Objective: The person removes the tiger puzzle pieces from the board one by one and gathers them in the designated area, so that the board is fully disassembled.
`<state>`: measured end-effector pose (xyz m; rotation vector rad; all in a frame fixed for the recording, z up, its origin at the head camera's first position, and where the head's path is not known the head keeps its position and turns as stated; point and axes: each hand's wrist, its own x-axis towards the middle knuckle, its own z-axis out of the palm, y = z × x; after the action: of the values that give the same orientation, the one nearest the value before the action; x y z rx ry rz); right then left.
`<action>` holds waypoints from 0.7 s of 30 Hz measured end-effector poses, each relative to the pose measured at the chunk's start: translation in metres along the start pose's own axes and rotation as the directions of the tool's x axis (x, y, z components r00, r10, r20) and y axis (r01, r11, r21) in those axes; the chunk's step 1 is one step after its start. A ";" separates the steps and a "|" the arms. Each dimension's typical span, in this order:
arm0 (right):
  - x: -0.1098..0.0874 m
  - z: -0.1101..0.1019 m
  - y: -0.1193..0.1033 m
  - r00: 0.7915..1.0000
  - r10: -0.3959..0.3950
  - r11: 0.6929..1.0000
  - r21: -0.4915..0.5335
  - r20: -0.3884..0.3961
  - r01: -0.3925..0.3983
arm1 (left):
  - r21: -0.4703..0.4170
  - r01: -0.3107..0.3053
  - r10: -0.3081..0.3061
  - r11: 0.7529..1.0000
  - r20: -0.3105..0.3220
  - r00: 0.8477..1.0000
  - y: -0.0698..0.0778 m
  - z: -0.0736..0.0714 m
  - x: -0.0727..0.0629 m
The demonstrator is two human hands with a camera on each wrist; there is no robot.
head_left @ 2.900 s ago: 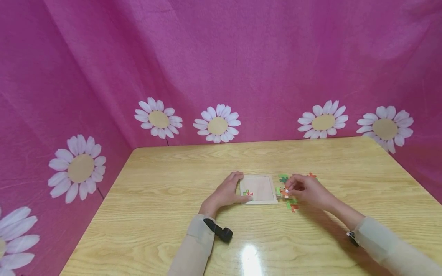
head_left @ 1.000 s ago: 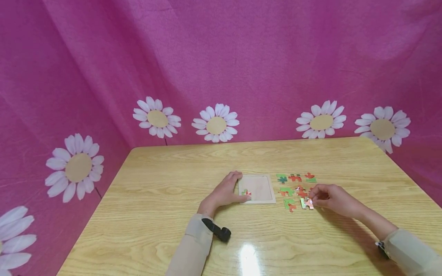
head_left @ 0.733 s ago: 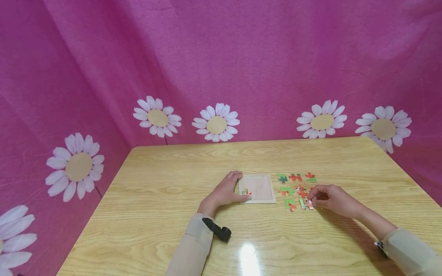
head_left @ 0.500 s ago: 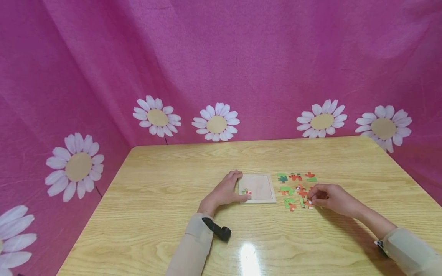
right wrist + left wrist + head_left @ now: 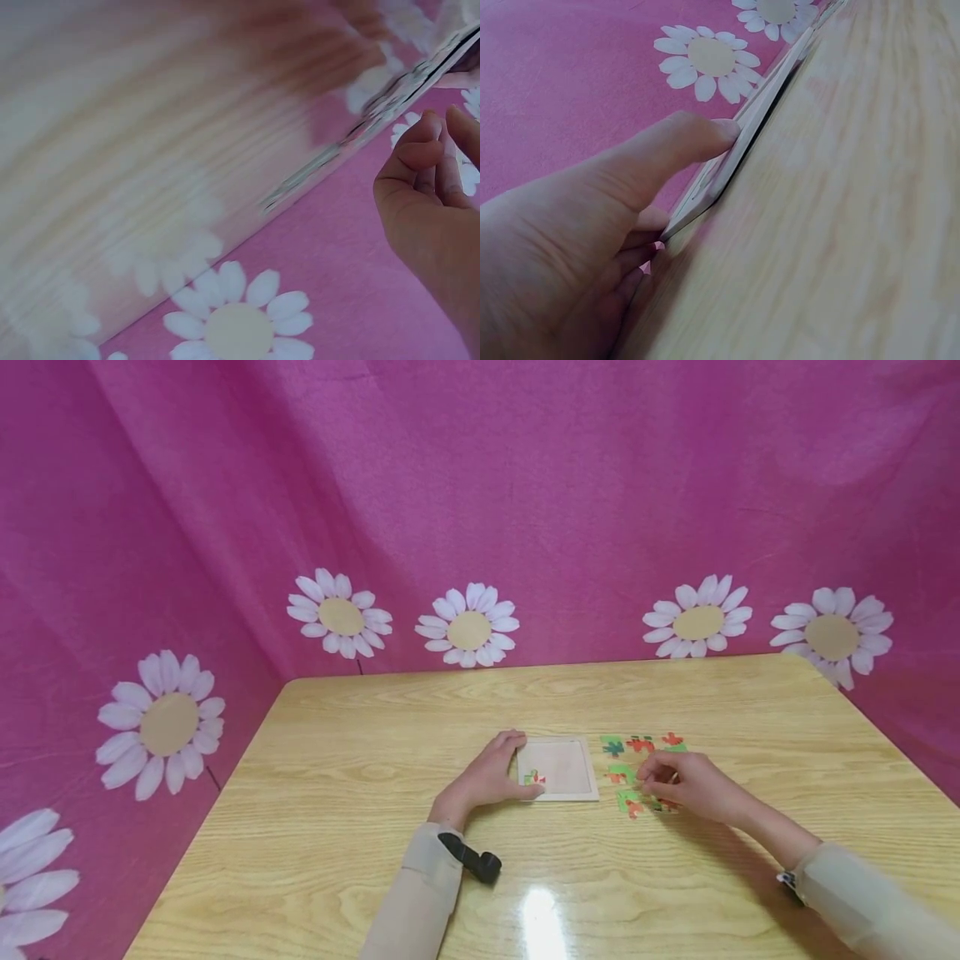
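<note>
A square wooden puzzle frame [image 5: 589, 770] lies flat on the table, with one green and red jigsaw piece [image 5: 534, 778] in its near left corner. My left hand [image 5: 487, 777] holds the frame by its left side; in the left wrist view the thumb [image 5: 705, 137] lies on the near rim. Right of the frame, several jigsaw pieces [image 5: 628, 803] lie in loose rows. My right hand [image 5: 693, 787] hovers over the middle of them and hides some. In the right wrist view its fingers [image 5: 409, 161] are bent, thumb a little apart, with nothing visible between.
The light wood-grain table [image 5: 360, 793] stretches around the frame and the pieces. A pink curtain [image 5: 570, 510] with large white daisies hangs behind it and along the left side. A bright reflection shows near the front.
My right hand first moved right to the near right piece and adjusted it there. It has since shifted left over the middle pieces. The left hand has stayed on the frame.
</note>
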<state>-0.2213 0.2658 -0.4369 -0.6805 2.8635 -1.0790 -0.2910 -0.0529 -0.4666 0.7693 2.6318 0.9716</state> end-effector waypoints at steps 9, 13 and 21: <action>0.027 0.016 -0.015 0.998 -0.005 0.999 0.040 0.067 0.002 | -0.008 -0.017 0.018 1.000 0.026 1.000 -0.004 0.000 0.002; 0.040 0.025 -0.020 0.995 -0.015 0.999 0.046 0.097 0.010 | -0.018 -0.010 0.011 1.000 0.039 0.999 -0.004 0.000 0.002; 0.062 0.042 -0.035 0.988 -0.019 0.998 0.062 0.153 0.009 | -0.033 -0.004 0.005 0.999 0.036 0.999 -0.004 -0.002 0.001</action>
<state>-0.2573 0.1912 -0.4381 -0.7459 2.6898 -1.0605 -0.2943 -0.0557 -0.4683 0.7781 2.5778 0.9906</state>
